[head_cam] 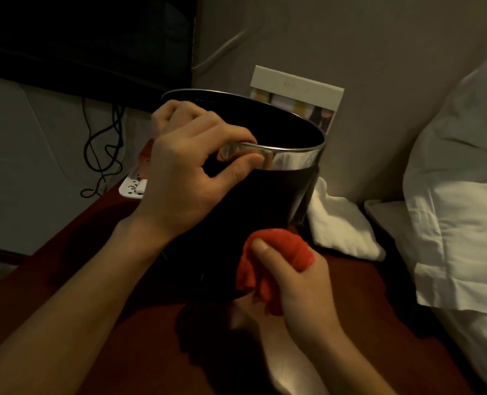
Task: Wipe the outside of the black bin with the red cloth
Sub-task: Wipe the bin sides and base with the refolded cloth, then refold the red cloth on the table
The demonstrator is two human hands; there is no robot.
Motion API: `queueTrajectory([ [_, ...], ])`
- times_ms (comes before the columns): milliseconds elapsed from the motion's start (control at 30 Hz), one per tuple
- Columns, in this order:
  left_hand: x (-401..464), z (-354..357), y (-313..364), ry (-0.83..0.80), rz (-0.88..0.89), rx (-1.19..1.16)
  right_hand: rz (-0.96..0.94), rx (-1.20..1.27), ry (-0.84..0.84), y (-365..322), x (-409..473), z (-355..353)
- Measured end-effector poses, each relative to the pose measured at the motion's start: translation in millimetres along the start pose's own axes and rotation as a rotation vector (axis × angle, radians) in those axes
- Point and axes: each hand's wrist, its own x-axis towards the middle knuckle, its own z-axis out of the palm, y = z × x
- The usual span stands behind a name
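Black bin (253, 201) sits frame centre on the dark red tabletop (350, 295). Left hand (191, 169) pinches its chrome rim (290, 159); right hand (302, 283) clutches the bunched red cloth (268, 266) against the lower wall. Likely light, rigid, slick: brace at rim.

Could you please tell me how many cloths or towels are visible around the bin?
2: the red cloth, bunched in the right hand against the black bin, and a white towel lying beside the bin. The bin may hide others.

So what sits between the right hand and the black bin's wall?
The red cloth, bunched in the right hand against the black bin, head view.
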Motion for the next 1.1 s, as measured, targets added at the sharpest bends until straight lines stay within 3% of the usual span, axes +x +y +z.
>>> queueTrajectory([
  [133,-23.1,11.8,28.8,-0.094,0.216,0.092,0.188,0.142,-0.041,-4.8,-9.9,-24.4],
  [200,-49.1,20.1,53.1,-0.257,0.393,-0.055,0.263,0.284,-0.083,-5.3,-19.5,-36.9],
  [267,-76.7,28.8,69.9,-0.502,0.456,-0.194,0.38,0.466,-0.038,-7.6,-31.1,-52.3],
  [367,-106.4,46.9,75.4,-0.769,0.261,-0.307,0.49,0.544,0.004,-6.9,-47.5,-77.1],
  [500,-122.6,65.1,78.6,-0.845,-0.024,-0.553,0.499,0.37,0.01,7.4,-70.7,-101.7],
  [767,-137.7,62.2,79.5,-0.943,-0.079,-0.671,0.653,0.222,-0.053,22.9,-96.5,-121.6],
  [867,-138.4,55.6,75.1,-0.982,-0.214,-0.699,0.73,0.135,-0.093,23.7,-98.7,-121.6],
  [1033,-135.4,47.0,65.0,-0.969,-0.637,-0.856,0.619,-0.212,-0.027,20.0,-94.2,-131.3],
  [1100,-136.2,47.4,59.4,-1.01,-0.64,-0.776,0.546,-0.462,0.0,17.5,-91.2,-136.0],
])
